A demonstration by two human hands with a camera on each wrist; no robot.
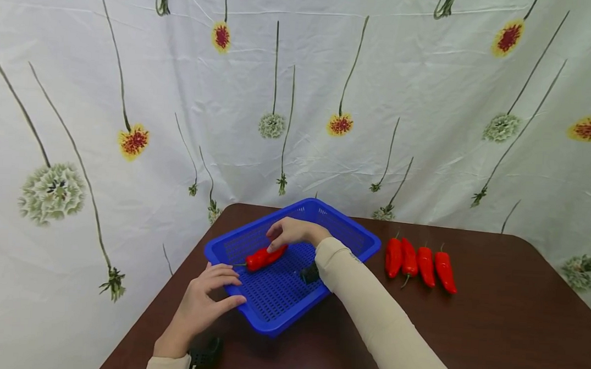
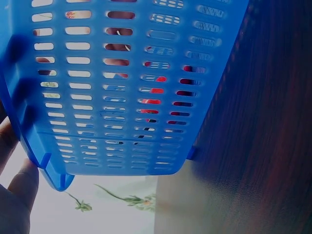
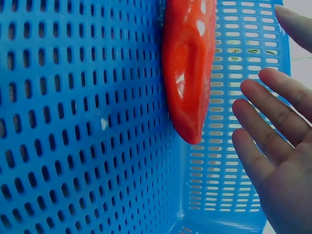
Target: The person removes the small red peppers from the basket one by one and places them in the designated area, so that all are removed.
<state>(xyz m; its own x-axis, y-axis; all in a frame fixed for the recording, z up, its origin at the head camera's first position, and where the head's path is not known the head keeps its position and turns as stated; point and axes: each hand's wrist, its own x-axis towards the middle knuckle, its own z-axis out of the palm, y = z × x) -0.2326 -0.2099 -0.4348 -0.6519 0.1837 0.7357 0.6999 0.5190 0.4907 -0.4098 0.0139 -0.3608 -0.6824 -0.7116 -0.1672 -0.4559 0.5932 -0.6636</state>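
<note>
A long red chili pepper (image 1: 257, 260) lies in the blue plastic basket (image 1: 276, 317), its green stem pointing left. My right hand (image 1: 290, 231) reaches in over the pepper. Seen from the right wrist, that hand (image 3: 280, 131) has its fingers spread beside the pepper (image 3: 187, 73), with a gap between them. My left hand (image 1: 206, 299) rests on the basket's left rim, fingers and thumb spaced along it. In the left wrist view, fingers (image 2: 25, 183) touch the rim edge, and dark finger shapes show through the plastic.
Several more red chili peppers (image 1: 424, 265) lie in a row on the dark brown table (image 1: 507, 326), right of the basket. Behind the table hangs a white curtain (image 1: 245, 94) printed with flowers. Black wrist gear (image 1: 206, 352) sits under my left wrist.
</note>
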